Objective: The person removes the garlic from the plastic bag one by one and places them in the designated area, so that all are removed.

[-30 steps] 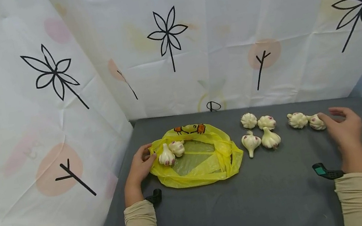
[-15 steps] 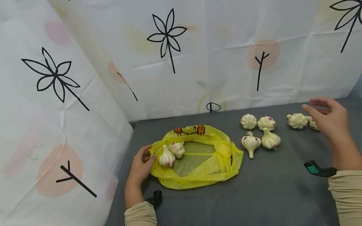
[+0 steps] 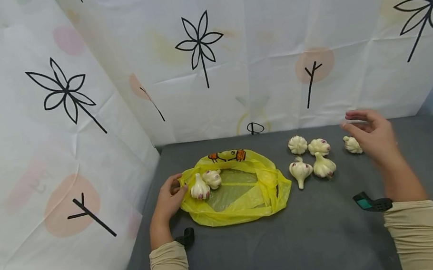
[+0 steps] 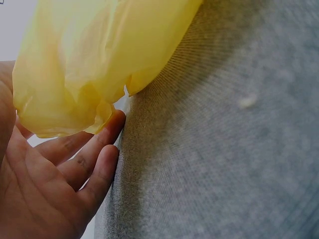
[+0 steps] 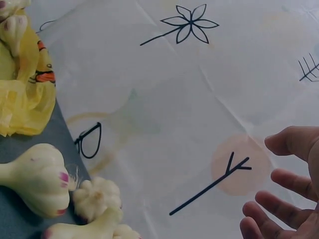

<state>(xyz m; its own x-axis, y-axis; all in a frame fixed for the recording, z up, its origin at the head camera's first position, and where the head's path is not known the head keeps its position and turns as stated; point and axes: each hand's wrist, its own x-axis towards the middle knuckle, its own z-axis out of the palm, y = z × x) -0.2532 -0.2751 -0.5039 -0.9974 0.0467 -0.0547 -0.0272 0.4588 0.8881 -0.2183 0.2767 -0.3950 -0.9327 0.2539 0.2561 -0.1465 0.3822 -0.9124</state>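
Observation:
A yellow plastic bag (image 3: 237, 216) lies spread with its mouth facing up, and two garlic bulbs (image 3: 199, 187) sit inside its left part. My left hand (image 3: 167, 199) holds the bag's left rim; in the left wrist view its fingers (image 4: 102, 169) lie alongside the yellow plastic. Over the right side of the table, my right hand (image 3: 375, 136) hovers with thumb and fingers apart and nothing between them. Beside it shows one garlic bulb (image 3: 352, 145); another bulb there is mostly hidden behind the hand. Several more garlic bulbs (image 3: 323, 166) are grouped between the bag and this hand.
The grey tabletop (image 3: 285, 253) reaches back to a white patterned cloth (image 3: 270, 92), which stands behind it and continues along the left side (image 3: 26, 139). In the right wrist view, garlic bulbs (image 5: 42, 179) and the bag appear at the left.
My right hand has moved left and away from me, from beside the rightmost garlic bulb to over the right pair, covering that bulb. The left hand and bag stay in place.

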